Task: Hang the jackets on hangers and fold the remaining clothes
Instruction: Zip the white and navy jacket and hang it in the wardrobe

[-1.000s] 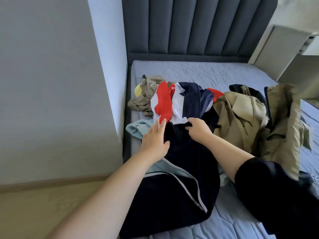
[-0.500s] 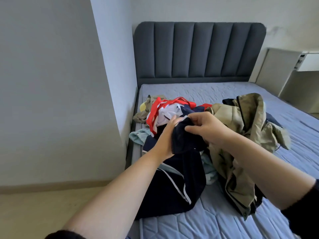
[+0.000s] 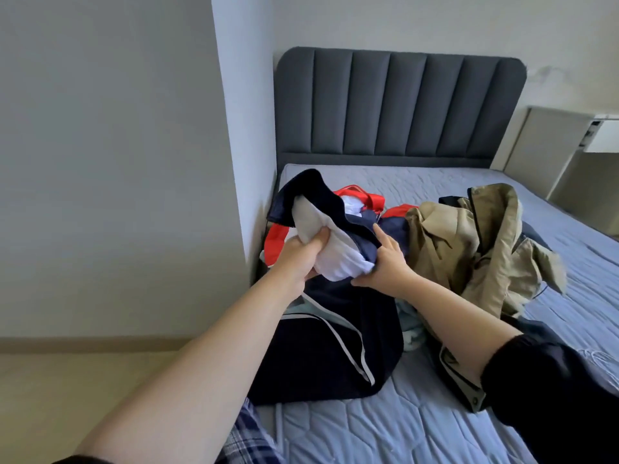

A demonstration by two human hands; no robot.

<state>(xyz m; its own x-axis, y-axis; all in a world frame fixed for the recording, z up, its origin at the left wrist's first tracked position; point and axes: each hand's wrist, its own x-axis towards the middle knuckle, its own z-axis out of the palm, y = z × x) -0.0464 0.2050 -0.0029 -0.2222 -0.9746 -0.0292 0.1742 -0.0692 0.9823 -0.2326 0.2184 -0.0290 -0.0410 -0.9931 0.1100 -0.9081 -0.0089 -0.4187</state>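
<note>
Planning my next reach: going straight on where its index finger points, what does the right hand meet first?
Probably the navy jacket itself; the right hand holds it, though depth is unclear.

From where I stand, nothing can be read. The navy jacket, the khaki jacket, the mattress and the headboard carry no legible lettering, label or number, and the small dark patch by the white shelf is too blurred to make out.
</note>
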